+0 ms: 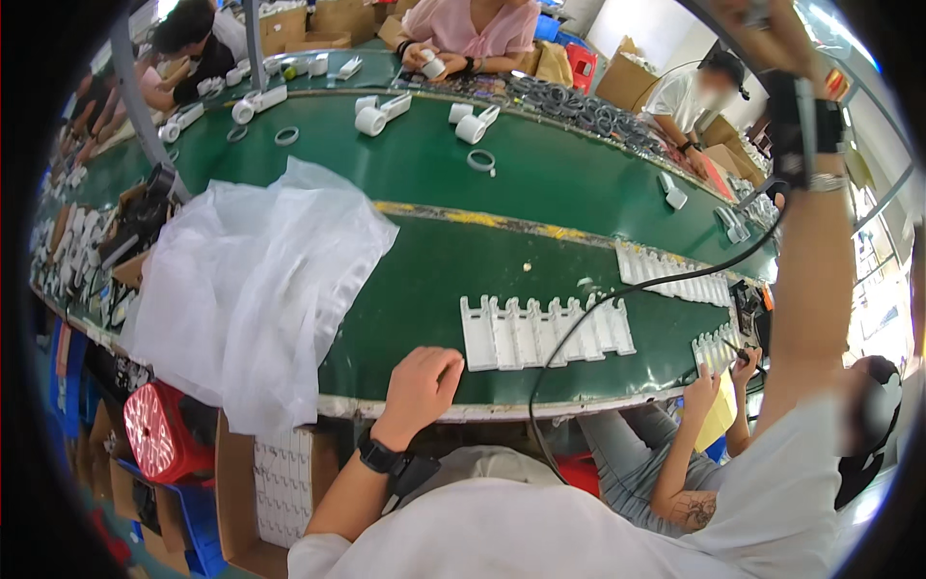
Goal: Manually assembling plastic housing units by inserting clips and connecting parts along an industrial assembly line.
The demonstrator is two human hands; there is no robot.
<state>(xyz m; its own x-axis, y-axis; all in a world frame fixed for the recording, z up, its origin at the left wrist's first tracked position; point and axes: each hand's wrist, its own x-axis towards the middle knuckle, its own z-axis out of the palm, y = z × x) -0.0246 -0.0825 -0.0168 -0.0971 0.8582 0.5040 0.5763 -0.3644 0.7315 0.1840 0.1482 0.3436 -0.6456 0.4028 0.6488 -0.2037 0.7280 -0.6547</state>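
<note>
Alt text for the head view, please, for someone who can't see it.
A person's left hand is at the near edge of a green worktable, beside a white notched strip, while the right hand is raised. Translucent plastic drapes over the edge at left; other people are nearby.

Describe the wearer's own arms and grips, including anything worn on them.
The left grip and right grip show no gloves; the sleeves are short and white. The left arm carries a black square watch and a black boxy device. The right arm has a black strapped device and silvery band; a black cable seems attached.
</note>
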